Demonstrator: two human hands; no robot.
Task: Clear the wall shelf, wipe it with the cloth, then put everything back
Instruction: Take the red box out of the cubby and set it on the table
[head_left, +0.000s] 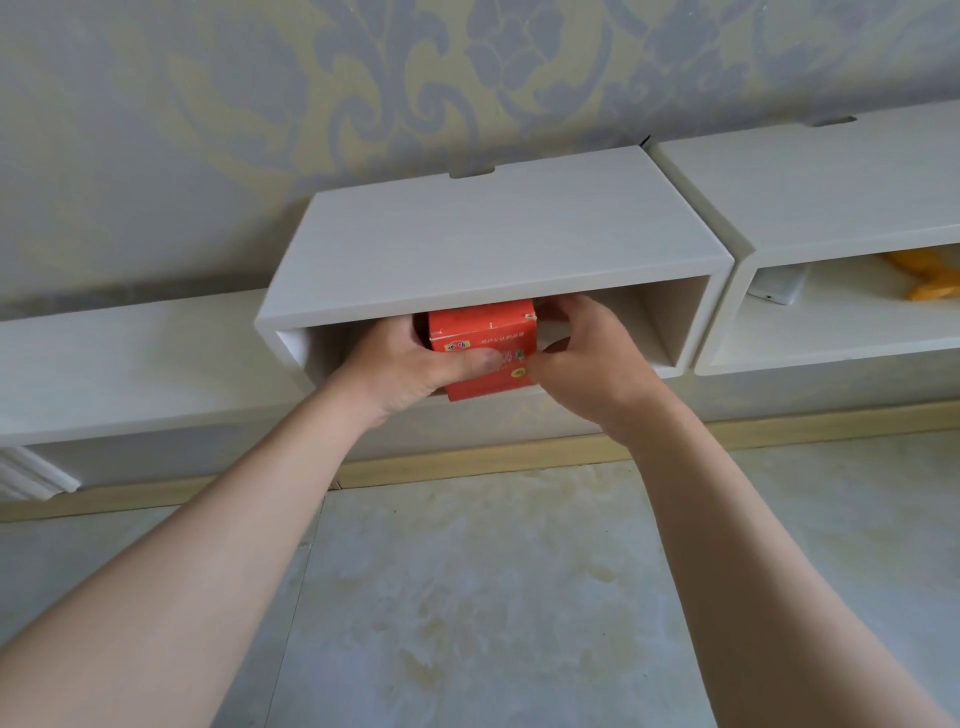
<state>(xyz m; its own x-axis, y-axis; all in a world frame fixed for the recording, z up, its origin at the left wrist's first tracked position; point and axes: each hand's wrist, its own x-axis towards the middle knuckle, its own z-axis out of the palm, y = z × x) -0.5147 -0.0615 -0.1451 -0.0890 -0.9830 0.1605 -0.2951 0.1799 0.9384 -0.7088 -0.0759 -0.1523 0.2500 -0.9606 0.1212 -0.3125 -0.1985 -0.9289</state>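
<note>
A white box-shaped wall shelf (493, 244) hangs on the patterned wall, its open front facing me. A red carton (483, 325) with printed labels sits at the shelf's mouth, half out over the lower lip. My left hand (410, 369) grips the carton's left side, thumb across its front. My right hand (587, 353) holds its right side, fingers reaching into the opening. The inside of the shelf behind the carton is mostly hidden. No cloth is in view.
A second white shelf (831, 187) hangs to the right, holding a white flat object (779, 283) and something yellow (930, 275). A long low white cabinet (130, 358) runs to the left. Below lie a beige skirting strip (467, 460) and a pale tiled floor (493, 597).
</note>
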